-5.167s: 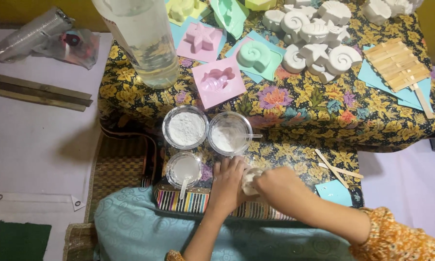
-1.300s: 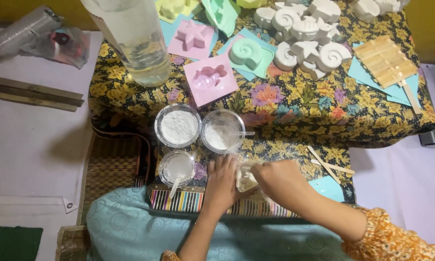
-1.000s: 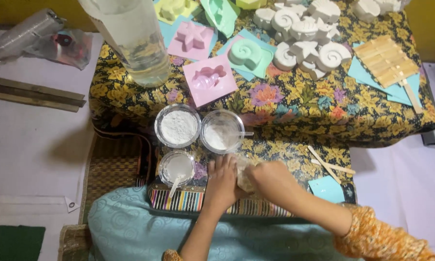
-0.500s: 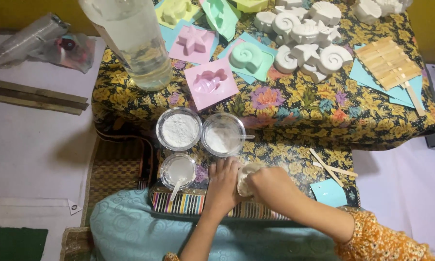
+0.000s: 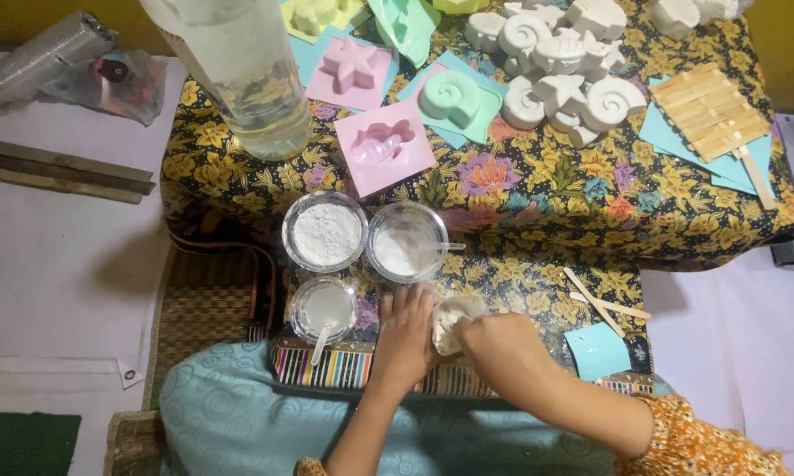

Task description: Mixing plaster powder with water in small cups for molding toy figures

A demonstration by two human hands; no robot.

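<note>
White lump of dough-like material [image 5: 451, 321], pale off-white, rough and lumpy surface, roughly fist-shaped, sits at near centre of the scene, just near of the clear bowls, over the floral cloth [image 5: 538, 189]. It is held between both hands.

Left hand [image 5: 405, 335]: palm down, fingers curled, pressed against the lump's left side, forearm coming up from the near edge. Right hand [image 5: 500, 348]: closed around the lump's right side, fingers wrapped over it, wrist bent left; forearm runs to the near right, orange patterned sleeve [image 5: 697, 441] at the edge. Both hands squeeze toward each other with the lump in between; fingertip detail mostly hidden.

Around: clear bowl of white powder [image 5: 324, 232] far-left of the hands, second clear bowl [image 5: 406, 241] with powder just right of it, smaller cup with a stick [image 5: 324, 308] left of the left hand. Pink mould [image 5: 383, 145] and white shell casts [image 5: 560, 66] far. Wooden sticks [image 5: 604, 302] right of the hands. Tall clear bottle [image 5: 242, 75] far left.
</note>
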